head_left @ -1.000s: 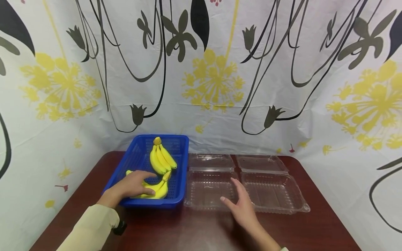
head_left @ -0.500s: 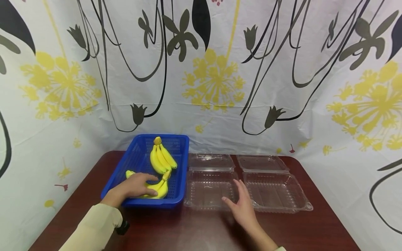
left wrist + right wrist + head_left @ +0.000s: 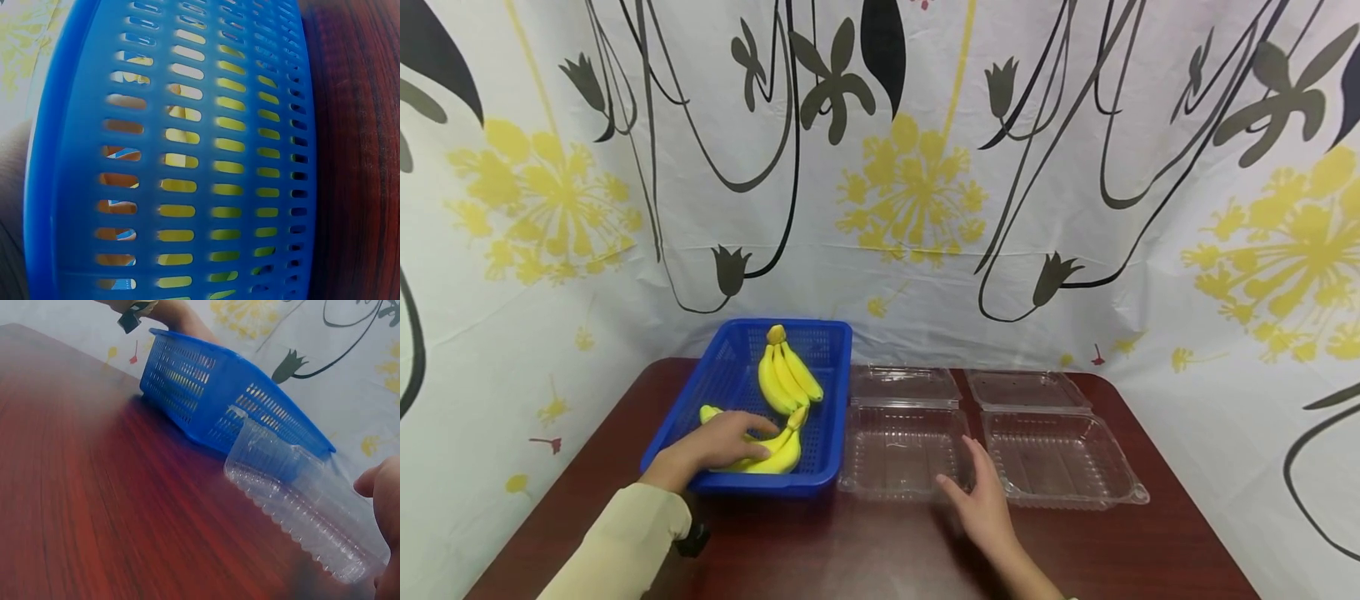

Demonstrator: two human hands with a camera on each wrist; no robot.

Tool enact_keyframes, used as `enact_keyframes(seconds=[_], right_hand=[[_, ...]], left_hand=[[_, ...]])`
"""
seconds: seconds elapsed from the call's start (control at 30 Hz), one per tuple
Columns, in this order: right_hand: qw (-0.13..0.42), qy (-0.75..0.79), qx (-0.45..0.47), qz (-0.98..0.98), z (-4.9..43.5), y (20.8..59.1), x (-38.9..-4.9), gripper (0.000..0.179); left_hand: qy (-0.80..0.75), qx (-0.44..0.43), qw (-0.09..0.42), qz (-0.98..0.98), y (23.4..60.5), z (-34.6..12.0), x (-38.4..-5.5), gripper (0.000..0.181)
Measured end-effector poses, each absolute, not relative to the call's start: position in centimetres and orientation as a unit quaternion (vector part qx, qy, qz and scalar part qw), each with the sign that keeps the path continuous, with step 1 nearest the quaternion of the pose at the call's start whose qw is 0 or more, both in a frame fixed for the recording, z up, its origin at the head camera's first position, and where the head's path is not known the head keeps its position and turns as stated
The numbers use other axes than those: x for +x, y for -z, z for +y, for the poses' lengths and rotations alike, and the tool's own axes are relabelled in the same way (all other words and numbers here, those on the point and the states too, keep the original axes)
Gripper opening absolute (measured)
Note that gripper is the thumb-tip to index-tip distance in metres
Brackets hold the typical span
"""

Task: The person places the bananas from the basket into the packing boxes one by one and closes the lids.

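A blue plastic basket with slotted sides point(image 3: 837, 442) sits on a dark red-brown bench point(image 3: 820, 550). Inside the basket, at its near end, lies a front banana bunch point(image 3: 785, 455); a person's left hand point(image 3: 722, 442) reaches over the basket's near rim and holds this bunch, fingers bent over it and thumb on the near side. A rear banana bunch point(image 3: 786, 379) lies farther back in the basket, stem toward the far wall. Just right of the basket is a clear hinged container point(image 3: 898, 454), its lid laid back; a second clear container point(image 3: 1052, 454), also opened, is farther right of the basket. The right hand point(image 3: 987, 504), well right of the basket, is loosely spread, thumb apart from the fingers, holding nothing, by the first container's near right corner; whether it touches that container is unclear.
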State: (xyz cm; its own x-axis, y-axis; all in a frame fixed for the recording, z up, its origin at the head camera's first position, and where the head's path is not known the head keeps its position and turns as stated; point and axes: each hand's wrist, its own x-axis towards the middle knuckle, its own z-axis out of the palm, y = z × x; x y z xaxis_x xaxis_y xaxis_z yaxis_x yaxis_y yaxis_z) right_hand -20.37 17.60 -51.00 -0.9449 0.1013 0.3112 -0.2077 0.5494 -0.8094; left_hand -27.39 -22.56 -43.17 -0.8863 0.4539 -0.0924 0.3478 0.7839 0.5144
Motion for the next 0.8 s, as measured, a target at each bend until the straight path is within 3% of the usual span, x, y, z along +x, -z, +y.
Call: enact_keyframes(seconds=[0.8], right_hand=[[0.149,-0.494,0.021,-0.856,17.78,51.32,-20.29,0.072]], left_hand=[[-0.222,0.269,0.074,0.934,43.78,-21.74,-27.82,0.025]])
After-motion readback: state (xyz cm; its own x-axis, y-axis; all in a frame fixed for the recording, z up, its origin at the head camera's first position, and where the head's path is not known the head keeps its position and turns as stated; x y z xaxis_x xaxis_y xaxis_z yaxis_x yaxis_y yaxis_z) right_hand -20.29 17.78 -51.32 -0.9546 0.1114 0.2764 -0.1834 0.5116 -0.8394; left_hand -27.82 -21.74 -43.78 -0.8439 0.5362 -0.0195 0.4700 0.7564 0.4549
